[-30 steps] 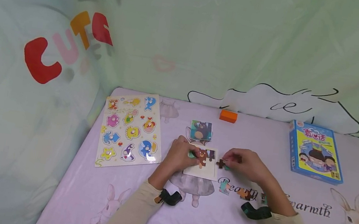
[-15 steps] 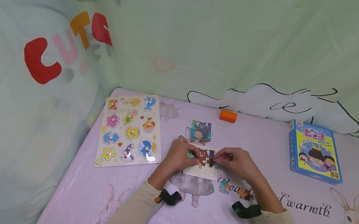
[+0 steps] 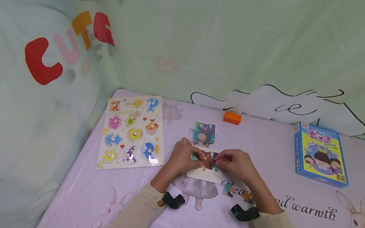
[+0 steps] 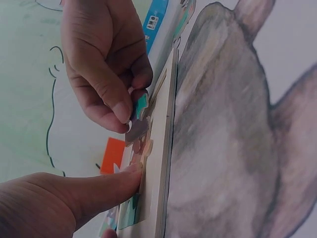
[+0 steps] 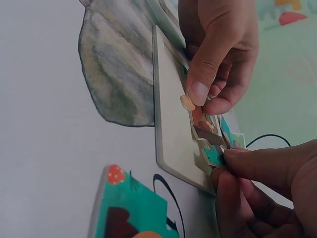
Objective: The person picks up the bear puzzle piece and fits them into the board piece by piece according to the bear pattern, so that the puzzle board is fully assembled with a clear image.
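Note:
A wooden jigsaw tray (image 3: 203,175) lies before me, a partly assembled brown bear (image 3: 206,157) across its far half. My left hand (image 3: 182,157) holds the tray at its left side, thumb and forefinger on the bear pieces. From the right, my right hand (image 3: 239,165) pinches a dark and teal jigsaw piece (image 5: 213,154) between thumb and forefinger. In the right wrist view that piece sits tilted against the assembled part, over the tray. Loose jigsaw pieces lie right of the tray, one teal (image 3: 228,190) and one orange-brown (image 3: 247,196).
Beyond the tray lies a square bear picture (image 3: 204,133). An orange block (image 3: 232,118) stands at the back. Left is a board of sea-animal knob pieces (image 3: 135,134); a blue and yellow box (image 3: 322,155) stands at the right.
My right hand has carried the jigsaw piece leftward from beside the tray's right edge to the bear's right side. My left hand stays in place.

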